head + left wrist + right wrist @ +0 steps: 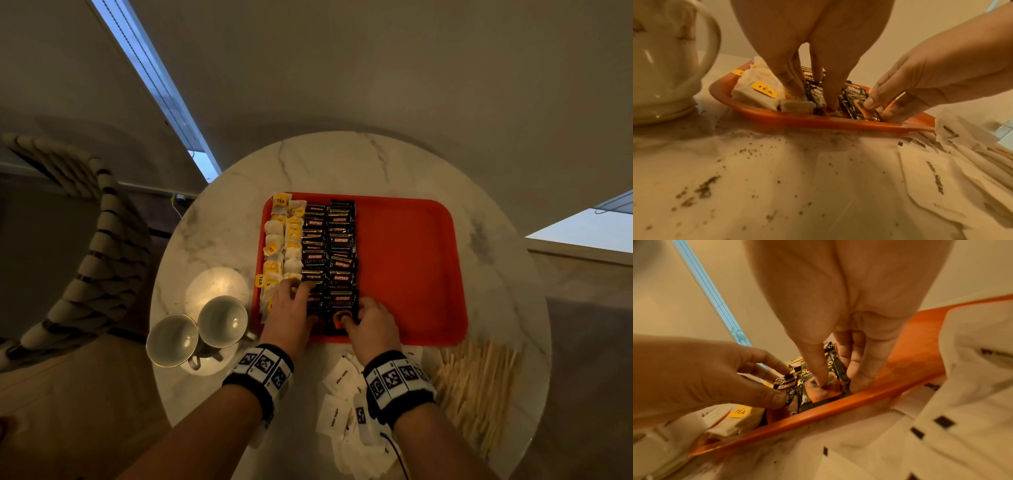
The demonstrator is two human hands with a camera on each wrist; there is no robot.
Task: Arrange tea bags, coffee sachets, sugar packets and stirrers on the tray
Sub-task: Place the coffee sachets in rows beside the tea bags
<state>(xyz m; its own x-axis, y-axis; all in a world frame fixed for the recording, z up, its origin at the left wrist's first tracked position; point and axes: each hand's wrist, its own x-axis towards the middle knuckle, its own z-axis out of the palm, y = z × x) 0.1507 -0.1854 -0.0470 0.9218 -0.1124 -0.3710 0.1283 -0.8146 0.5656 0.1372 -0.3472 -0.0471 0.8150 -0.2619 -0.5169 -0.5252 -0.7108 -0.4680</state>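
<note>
An orange tray (411, 257) lies on a round marble table. Its left part holds two columns of tea bags (274, 240) and two columns of black coffee sachets (340, 243). My left hand (293, 303) is at the near end of the left coffee column, thumb and fingers pinching a sachet (786, 386). My right hand (364, 320) holds the nearest sachet (342, 306) of the right column, thumb pressing its orange cup print (824, 389), fingers along its right edge. White sugar packets (339, 394) and wooden stirrers (479, 387) lie on the table in front of the tray.
Two pale cups (222, 320) (176, 339) stand on the table left of the tray. A woven chair (85, 240) is at the far left. Dark crumbs (705, 188) speckle the table near the tray's front rim (818, 121). The tray's right half is bare.
</note>
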